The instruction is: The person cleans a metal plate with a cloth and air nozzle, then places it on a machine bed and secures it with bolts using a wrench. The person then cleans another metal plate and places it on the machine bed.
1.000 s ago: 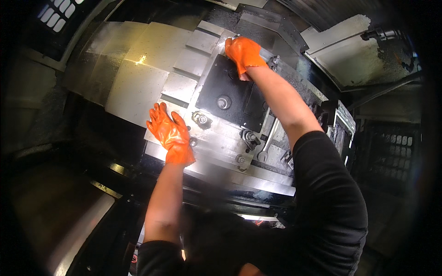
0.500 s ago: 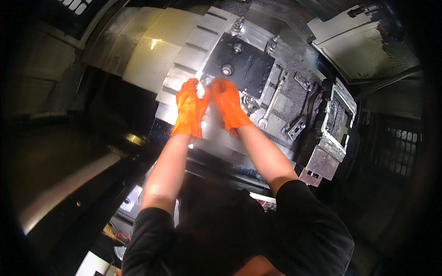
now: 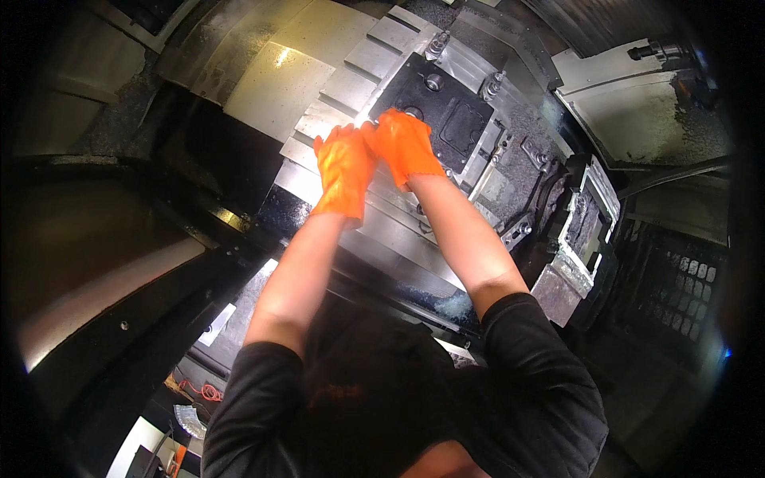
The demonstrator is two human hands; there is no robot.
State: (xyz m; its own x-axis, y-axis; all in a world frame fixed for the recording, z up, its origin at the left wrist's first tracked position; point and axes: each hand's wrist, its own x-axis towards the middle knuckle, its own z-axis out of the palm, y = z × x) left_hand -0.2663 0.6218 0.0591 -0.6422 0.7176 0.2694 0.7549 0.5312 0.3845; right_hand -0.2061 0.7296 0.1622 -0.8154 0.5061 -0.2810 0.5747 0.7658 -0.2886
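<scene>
Both my hands wear orange rubber gloves and meet at the near left corner of a dark, flat metal plate (image 3: 466, 103). The plate lies on a slotted metal machine table (image 3: 339, 92). My left hand (image 3: 345, 171) is just off the plate's edge, its fingers bent and drawn together. Over the corner itself lies my right hand (image 3: 404, 145), fingers curled, its fingertips beside the left ones. Whatever the two hands grip is hidden by the gloves. A round fitting (image 3: 433, 82) stands up on the plate; another round one sits right at the right glove's fingertips, partly covered.
Clamp bolts stand at the plate's far side, one at the far corner (image 3: 437, 45) and one at the right (image 3: 492, 84). A wrench (image 3: 486, 171) lies right of the plate, partly behind my right arm. Farther right is a metal frame-like block (image 3: 588, 211).
The whole view has shifted a little. My right hand has moved farther over the plate, now partly covering the nearer round fitting. My left hand has come up against the right one.
</scene>
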